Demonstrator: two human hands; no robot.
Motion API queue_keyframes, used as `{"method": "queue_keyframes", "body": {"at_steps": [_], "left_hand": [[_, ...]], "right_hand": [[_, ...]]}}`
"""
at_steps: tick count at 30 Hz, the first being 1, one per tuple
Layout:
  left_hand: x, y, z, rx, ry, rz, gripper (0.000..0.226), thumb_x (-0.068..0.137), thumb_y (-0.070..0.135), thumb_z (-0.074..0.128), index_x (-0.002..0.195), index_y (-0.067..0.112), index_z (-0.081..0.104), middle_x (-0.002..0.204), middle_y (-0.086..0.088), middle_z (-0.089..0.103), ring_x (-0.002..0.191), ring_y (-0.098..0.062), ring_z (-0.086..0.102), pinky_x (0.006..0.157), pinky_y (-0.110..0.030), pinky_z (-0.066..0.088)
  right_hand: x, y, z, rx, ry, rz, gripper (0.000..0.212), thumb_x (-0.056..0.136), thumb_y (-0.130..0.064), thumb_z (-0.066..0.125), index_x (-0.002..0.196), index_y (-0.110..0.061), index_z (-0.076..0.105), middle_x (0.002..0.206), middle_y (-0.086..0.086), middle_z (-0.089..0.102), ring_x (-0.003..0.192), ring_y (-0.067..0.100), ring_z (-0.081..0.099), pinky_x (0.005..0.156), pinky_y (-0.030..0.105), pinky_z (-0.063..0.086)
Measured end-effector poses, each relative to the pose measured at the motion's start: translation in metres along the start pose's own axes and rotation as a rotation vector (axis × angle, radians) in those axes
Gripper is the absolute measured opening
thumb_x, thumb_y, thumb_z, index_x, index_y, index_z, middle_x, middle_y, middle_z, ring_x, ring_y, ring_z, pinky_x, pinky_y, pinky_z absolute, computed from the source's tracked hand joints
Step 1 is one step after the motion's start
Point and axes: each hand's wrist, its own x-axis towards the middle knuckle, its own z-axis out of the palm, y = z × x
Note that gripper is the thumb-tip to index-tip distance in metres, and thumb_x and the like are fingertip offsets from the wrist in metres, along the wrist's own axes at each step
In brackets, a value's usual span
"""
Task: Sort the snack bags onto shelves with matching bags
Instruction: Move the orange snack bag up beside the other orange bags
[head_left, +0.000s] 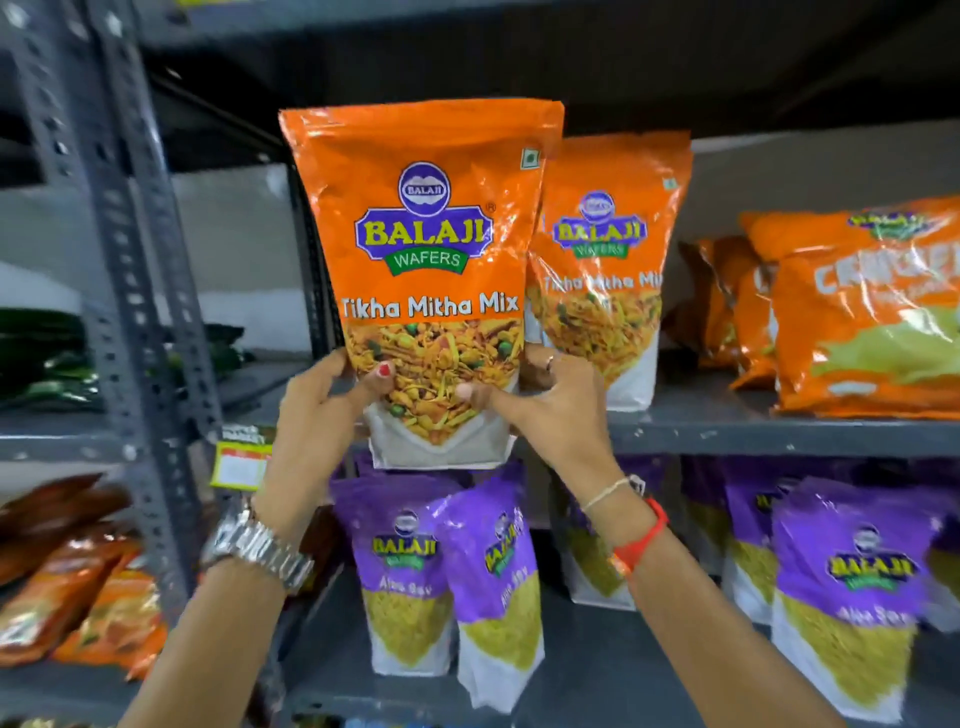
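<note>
Both the left hand (324, 402) and right hand (540, 400) pinch the lower corners of an upright Tikha Mitha Mix bag (426, 249), held before the shelf edge (779, 434); set down carelessly, it could topple its standing twin (605, 270) behind.

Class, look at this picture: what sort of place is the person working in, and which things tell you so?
Probably a shop or stockroom: grey metal shelving, rows of matching purple Aloo Sev bags, and a price label on the shelf edge.
</note>
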Motion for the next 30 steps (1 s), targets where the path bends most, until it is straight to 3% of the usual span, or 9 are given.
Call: {"method": "queue_keyframes", "body": {"at_steps": [3,5,7,11,14,19,22,26,30], "left_hand": [[0.027,0.01,-0.009,-0.009,-0.004,-0.012,0.009,0.085,0.015,0.058,0.084,0.023,0.063,0.085,0.001,0.067,0.072,-0.016,0.064,0.061,-0.033,0.056],[0.042,0.01,-0.013,-0.005,0.011,-0.031,0.009,0.086,0.015,0.057,0.086,0.022,0.062,0.082,0.004,0.066,0.058,-0.004,0.064,0.05,-0.023,0.053],[0.056,0.007,-0.016,-0.007,0.024,-0.067,0.007,0.087,0.017,0.056,0.091,0.02,0.061,0.082,0.003,0.066,0.058,-0.005,0.063,0.057,-0.027,0.053],[0.08,-0.001,-0.021,-0.006,0.043,-0.157,0.009,0.088,0.018,0.056,0.094,0.015,0.062,0.095,-0.009,0.066,0.079,-0.022,0.06,0.076,-0.041,0.051],[0.092,-0.007,-0.023,0.043,0.046,-0.207,0.021,0.088,0.019,0.055,0.105,0.008,0.06,0.104,-0.014,0.067,0.087,-0.028,0.062,0.083,-0.047,0.052],[0.099,-0.02,-0.024,0.071,0.049,-0.248,0.008,0.09,0.019,0.052,0.084,0.018,0.058,0.091,-0.007,0.064,0.081,-0.025,0.06,0.072,-0.04,0.052],[0.099,-0.028,-0.023,0.055,0.05,-0.248,0.011,0.09,0.019,0.053,0.08,0.022,0.057,0.088,-0.003,0.063,0.081,-0.023,0.059,0.074,-0.039,0.051],[0.101,-0.032,-0.023,0.069,0.052,-0.228,0.005,0.089,0.02,0.053,0.086,0.019,0.057,0.092,-0.003,0.062,0.084,-0.021,0.059,0.077,-0.04,0.052],[0.102,-0.034,-0.023,0.077,0.062,-0.223,0.016,0.089,0.024,0.054,0.102,0.014,0.055,0.103,-0.007,0.063,0.083,-0.018,0.059,0.076,-0.038,0.052]], "right_hand": [[0.032,0.002,0.022,-0.039,-0.013,0.007,0.047,0.053,-0.046,0.085,0.066,-0.005,0.066,0.061,0.023,0.065,0.054,0.014,0.045,0.052,0.042,0.043],[0.047,0.003,0.034,-0.033,-0.019,0.038,0.047,0.052,-0.047,0.085,0.069,-0.007,0.068,0.066,0.015,0.071,0.058,0.019,0.059,0.058,0.044,0.054],[0.059,0.005,0.045,-0.043,-0.033,0.047,0.047,0.054,-0.046,0.085,0.08,-0.009,0.073,0.081,0.013,0.077,0.076,0.026,0.072,0.07,0.049,0.059],[0.077,0.011,0.063,-0.054,-0.05,0.093,0.062,0.049,-0.053,0.083,0.085,-0.004,0.072,0.087,0.017,0.077,0.084,0.032,0.072,0.074,0.053,0.058],[0.084,0.019,0.071,-0.045,-0.072,0.141,0.048,0.058,-0.038,0.087,0.087,-0.003,0.072,0.09,0.015,0.077,0.087,0.028,0.071,0.077,0.048,0.06],[0.085,0.032,0.08,-0.049,-0.105,0.173,0.051,0.059,-0.039,0.086,0.081,0.003,0.068,0.083,0.021,0.075,0.075,0.03,0.069,0.065,0.041,0.057],[0.086,0.04,0.085,-0.045,-0.114,0.188,0.053,0.058,-0.041,0.086,0.084,0.002,0.068,0.085,0.022,0.075,0.08,0.031,0.07,0.073,0.046,0.058],[0.088,0.045,0.089,-0.039,-0.114,0.193,0.051,0.061,-0.039,0.085,0.087,0.001,0.068,0.088,0.02,0.075,0.086,0.032,0.071,0.078,0.048,0.059],[0.087,0.045,0.089,-0.056,-0.124,0.178,0.047,0.065,-0.039,0.083,0.091,-0.002,0.068,0.091,0.018,0.075,0.088,0.029,0.07,0.077,0.043,0.059]]}}
